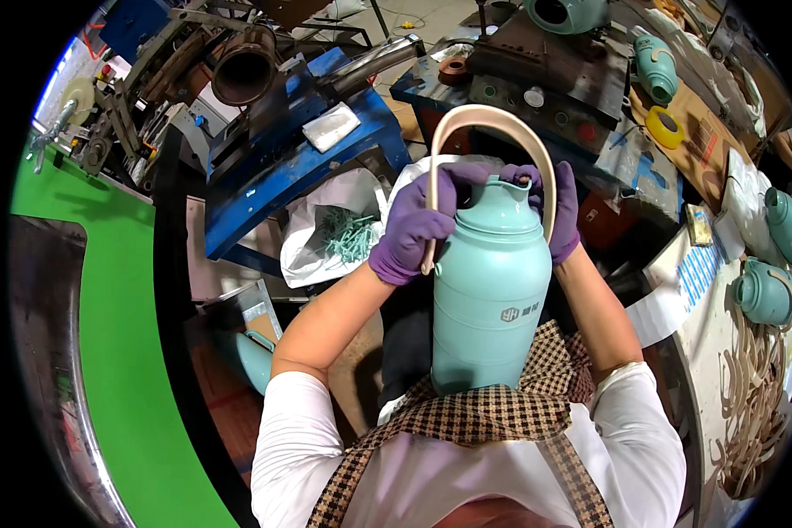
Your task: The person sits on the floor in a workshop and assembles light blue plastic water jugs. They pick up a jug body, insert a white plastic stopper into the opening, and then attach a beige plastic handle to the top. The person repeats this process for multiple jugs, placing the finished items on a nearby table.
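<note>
A mint-green thermos jug point(491, 295) stands upright against my checked apron, its spouted neck toward the machines. A beige carrying handle point(493, 114) arches over the neck. My left hand point(421, 220), in a purple glove, is closed round the handle's left side, with the thumb reaching toward the neck. That handle end lies beside a small peg on the jug's left shoulder; I cannot tell whether it is fastened. My right hand point(563, 211), also gloved, is closed against the right side of the neck and handle, its fingers partly hidden behind them. The handle's right end is out of sight.
Loose beige handles point(752, 405) lie heaped on a table at the right, near more green jugs point(768, 293). A blue machine stand point(264, 189) is ahead left, beside a white bag point(312, 238) of green scraps. A green surface point(119, 352) runs along the left.
</note>
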Demonstrator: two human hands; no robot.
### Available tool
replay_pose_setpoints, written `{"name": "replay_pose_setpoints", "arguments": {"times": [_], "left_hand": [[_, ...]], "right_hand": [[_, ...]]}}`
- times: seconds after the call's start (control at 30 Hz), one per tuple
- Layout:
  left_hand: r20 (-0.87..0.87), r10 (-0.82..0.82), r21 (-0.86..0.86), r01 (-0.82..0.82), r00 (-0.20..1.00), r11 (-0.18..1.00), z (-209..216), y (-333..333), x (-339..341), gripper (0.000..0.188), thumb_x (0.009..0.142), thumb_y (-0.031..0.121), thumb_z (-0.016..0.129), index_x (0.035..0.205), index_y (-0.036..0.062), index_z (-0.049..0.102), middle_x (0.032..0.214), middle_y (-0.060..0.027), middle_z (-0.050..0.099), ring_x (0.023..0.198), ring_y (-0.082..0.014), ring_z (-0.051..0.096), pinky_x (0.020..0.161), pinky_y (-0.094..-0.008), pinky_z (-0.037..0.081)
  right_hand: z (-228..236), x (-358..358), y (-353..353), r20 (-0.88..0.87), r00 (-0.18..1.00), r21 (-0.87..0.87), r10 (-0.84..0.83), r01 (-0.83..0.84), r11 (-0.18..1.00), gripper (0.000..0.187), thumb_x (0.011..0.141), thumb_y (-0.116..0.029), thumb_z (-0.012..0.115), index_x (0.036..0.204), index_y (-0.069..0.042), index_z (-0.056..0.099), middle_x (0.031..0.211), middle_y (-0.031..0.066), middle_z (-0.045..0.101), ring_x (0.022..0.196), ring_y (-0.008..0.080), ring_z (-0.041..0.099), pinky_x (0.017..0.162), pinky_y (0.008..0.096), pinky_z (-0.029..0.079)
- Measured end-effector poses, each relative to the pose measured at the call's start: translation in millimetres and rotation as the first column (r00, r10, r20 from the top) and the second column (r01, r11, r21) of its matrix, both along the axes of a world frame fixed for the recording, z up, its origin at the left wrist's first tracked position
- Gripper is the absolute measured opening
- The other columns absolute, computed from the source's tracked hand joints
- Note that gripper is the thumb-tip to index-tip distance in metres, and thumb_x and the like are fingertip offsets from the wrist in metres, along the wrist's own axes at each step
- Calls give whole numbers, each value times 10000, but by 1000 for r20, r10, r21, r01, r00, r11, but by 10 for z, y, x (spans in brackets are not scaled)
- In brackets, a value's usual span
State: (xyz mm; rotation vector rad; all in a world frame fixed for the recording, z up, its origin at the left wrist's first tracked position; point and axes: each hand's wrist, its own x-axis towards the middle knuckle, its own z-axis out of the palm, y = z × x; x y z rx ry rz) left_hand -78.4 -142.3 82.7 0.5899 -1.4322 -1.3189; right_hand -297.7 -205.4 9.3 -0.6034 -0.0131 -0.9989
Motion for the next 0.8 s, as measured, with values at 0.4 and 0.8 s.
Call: {"name": "replay_pose_setpoints", "arguments": {"times": [0.4,0.8], "left_hand": [[443,318,-897,413,838,159,353,210,-376,302,897,383,638,905,82,667,1206,-109,692,1173,-298,643,1067,-554,423],[199,373,-564,-206,906,800,-787,923,-502,355,1000,354,480,848,106,685,1083,-112,700,1166,-323,597,1118,-528,355]], "right_hand": [[263,-121,253,-248,948,-351,-199,104,931,451,915,-277,665,1300,-69,556,1435,136,521,1312,214,487,1142,393,350],[-308,-4617,1703,-545,-400,-472,-737,873,-124,417,1016,-304,524,1342,-45,545,1248,68,608,1133,188,575,984,330,486]]}}
